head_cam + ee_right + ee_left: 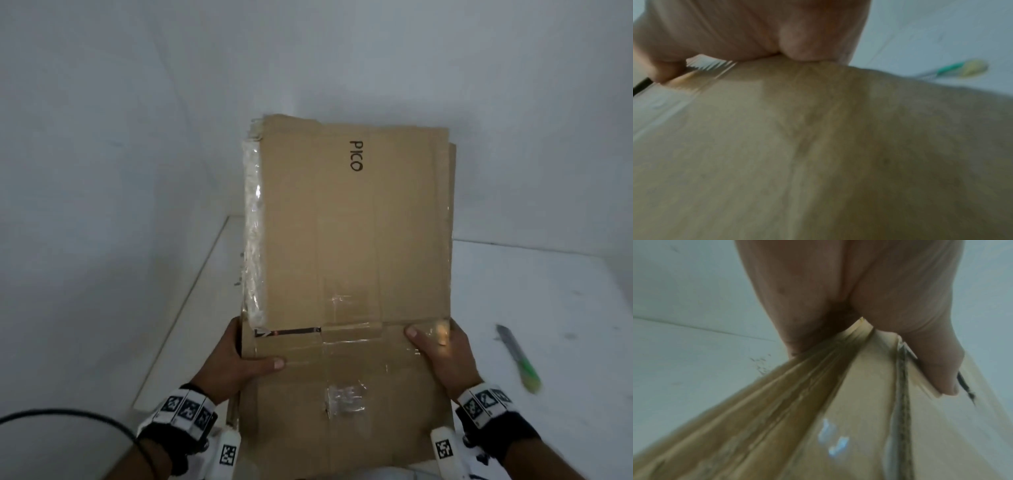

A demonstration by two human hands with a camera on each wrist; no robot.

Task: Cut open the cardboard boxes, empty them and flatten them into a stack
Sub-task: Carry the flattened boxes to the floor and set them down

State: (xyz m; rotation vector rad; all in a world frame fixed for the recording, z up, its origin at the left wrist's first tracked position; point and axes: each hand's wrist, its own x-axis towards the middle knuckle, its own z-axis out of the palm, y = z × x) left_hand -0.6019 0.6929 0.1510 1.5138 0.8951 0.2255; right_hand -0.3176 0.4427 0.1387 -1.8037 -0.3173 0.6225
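Flattened cardboard boxes (346, 246) are gripped between left hand (236, 363) and right hand (445, 356), thumbs on top.

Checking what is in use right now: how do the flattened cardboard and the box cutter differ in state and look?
The flattened cardboard is held up off the table, while the box cutter lies on the table to its right. Left hand and right hand both grip the cardboard; neither touches the cutter. The cardboard is broad, brown and taped; the cutter is slim, grey and green.
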